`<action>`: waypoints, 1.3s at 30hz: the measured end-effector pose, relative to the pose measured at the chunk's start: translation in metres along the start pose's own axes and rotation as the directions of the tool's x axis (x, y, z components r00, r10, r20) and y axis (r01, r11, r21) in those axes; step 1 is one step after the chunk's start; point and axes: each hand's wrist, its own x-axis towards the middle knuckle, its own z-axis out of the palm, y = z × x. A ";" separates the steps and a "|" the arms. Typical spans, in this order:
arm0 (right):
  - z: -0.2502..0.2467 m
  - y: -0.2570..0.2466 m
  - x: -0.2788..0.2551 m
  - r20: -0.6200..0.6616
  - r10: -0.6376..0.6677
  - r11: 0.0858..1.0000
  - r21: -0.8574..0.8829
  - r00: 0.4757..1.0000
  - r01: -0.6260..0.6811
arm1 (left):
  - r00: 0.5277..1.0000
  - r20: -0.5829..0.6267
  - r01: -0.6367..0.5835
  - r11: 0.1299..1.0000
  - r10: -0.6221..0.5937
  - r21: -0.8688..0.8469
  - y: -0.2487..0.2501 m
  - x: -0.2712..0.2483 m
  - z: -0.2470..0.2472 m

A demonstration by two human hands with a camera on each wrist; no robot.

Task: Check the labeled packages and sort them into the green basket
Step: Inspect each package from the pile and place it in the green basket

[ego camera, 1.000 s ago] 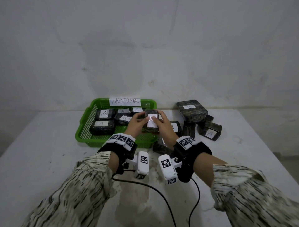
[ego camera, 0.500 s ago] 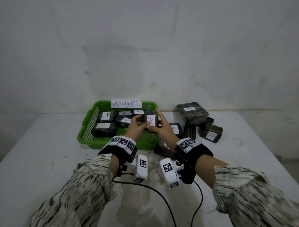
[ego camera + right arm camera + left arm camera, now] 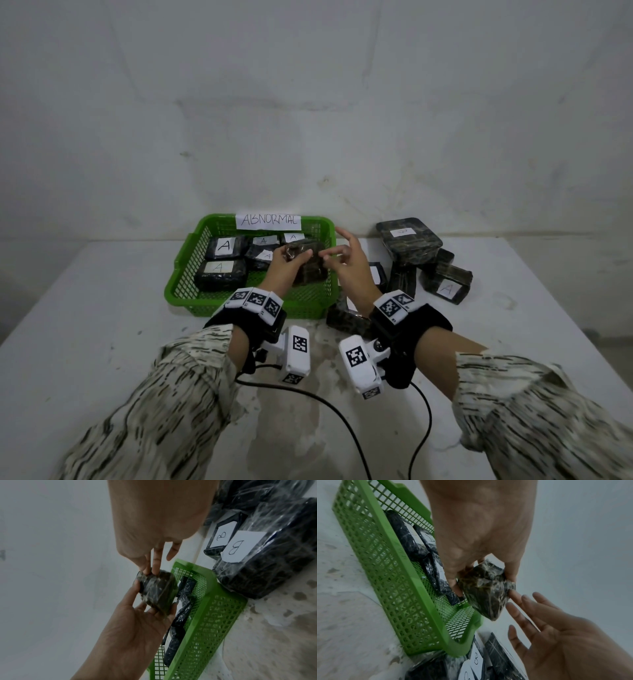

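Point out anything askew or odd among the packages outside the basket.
The pile right of the green basket is untidy: one dark package stands on edge and the A-labeled package lies tilted. Nothing looks torn or spilled.

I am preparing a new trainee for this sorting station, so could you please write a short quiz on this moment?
1. True or false: the left hand grips the dark wrapped package over the green basket.
2. Which word is on the paper sign at the basket's far rim? a) NORMAL b) ABNORMAL c) RETURN
3. Fill in: the right hand has its fingers ____.

Key: 1 true; 2 b; 3 spread, gripping nothing.
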 end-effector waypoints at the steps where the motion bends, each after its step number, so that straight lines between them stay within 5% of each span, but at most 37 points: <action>1: -0.001 0.001 0.001 -0.012 -0.005 1.000 0.000 1.000 0.005 | 1.000 -0.001 0.009 1.000 -0.009 0.000 -0.001 0.001 -0.001; 8: 0.002 -0.005 0.004 0.027 0.260 0.957 0.125 0.965 -0.261 | 0.986 0.164 0.034 0.998 -0.026 -0.044 -0.003 -0.008 0.004; 19: 0.006 -0.003 0.005 0.042 0.214 0.975 0.059 0.976 -0.216 | 0.984 0.155 0.096 0.992 -0.083 -0.081 -0.003 -0.003 0.000; 33: 0.001 -0.004 0.001 0.146 0.211 0.975 0.046 0.967 -0.219 | 0.987 0.160 0.023 1.000 -0.023 0.000 -0.004 -0.006 -0.004; 39: 0.003 -0.006 -0.003 0.173 0.104 0.994 -0.057 0.979 -0.096 | 0.997 0.081 -0.006 0.995 -0.002 0.097 -0.008 -0.004 -0.005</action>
